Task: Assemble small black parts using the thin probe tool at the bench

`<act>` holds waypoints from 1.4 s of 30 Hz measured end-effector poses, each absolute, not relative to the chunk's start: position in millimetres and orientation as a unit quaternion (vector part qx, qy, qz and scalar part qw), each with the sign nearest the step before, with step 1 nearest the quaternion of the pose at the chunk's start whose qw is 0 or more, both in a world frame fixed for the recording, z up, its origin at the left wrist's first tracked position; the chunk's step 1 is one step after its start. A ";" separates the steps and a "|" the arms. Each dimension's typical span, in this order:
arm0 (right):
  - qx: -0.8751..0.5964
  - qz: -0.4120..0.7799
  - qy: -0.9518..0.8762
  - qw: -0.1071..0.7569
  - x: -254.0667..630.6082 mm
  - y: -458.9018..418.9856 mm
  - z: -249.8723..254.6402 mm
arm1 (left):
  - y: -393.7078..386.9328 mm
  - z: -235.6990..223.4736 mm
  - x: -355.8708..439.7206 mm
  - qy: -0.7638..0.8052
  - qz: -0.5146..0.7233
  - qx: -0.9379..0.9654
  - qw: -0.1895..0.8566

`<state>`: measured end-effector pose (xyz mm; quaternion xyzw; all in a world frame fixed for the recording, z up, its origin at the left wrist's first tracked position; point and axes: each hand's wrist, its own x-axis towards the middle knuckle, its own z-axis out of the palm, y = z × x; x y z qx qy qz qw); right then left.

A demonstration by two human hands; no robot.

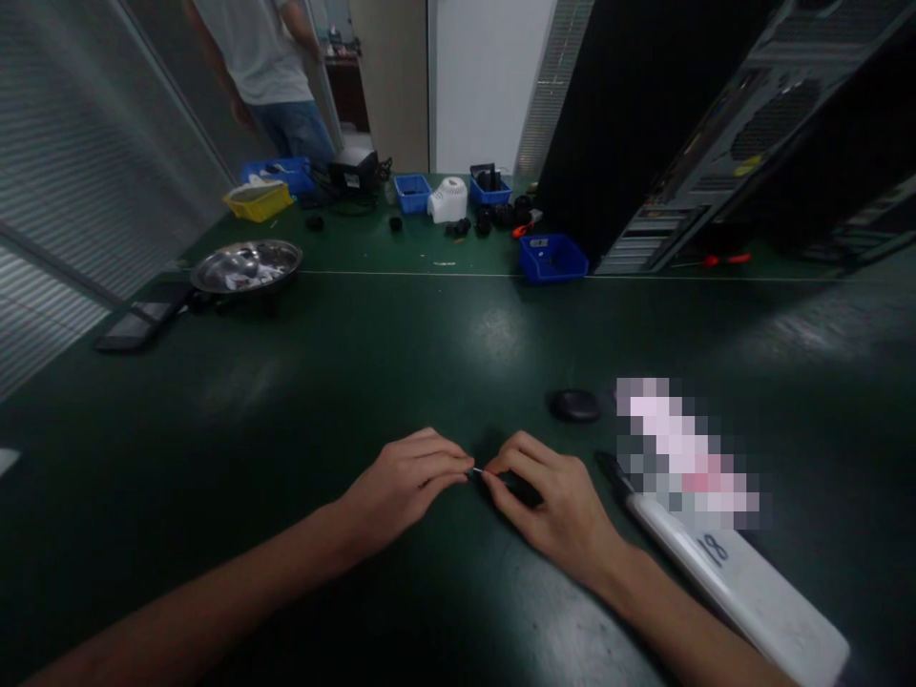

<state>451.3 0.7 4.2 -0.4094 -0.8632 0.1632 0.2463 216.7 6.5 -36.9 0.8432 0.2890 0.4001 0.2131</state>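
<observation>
- One dark green bench [401,353] fills the scene, a pale line running across it toward the far edge.
- Black tower cases [644,114] stand along the far right of the bench, one showing a metal back panel.
- A person in a pale shirt and jeans [258,48] stands beyond the far left corner.
- Lying aslant toward the right edge, a long white bar [759,582] carries the handwritten number 18.
- Near the left edge sits a steel bowl [215,262], pale scraps inside.
- Along the far edge, a yellow bin [259,208] and a white vented housing [447,202] share space with blue bins; one blue bin [553,272] stands beside the towers.
- Center stage, toward the near edge: the left hand [411,472], fingers drawn narrow, and the right hand [562,491], thumb and finger pinched, meet almost tip to tip.
- A black, mouse-shaped object [576,405] rests just beyond the right hand.
- Under the right fingers is a dark object [522,489]; whether gripped or lying loose cannot be told.
- Smallest of all, a thin pale piece [477,470] bridges both sets of fingertips. Handling appears underway: the piece is taken up, not set down. Whether anything is joined, or how much remains, cannot be judged.
</observation>
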 end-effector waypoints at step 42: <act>-0.537 0.009 -0.820 0.198 466.4 6.9 8.2 | 23.0 -15.6 214.6 0.323 0.263 0.889 0.190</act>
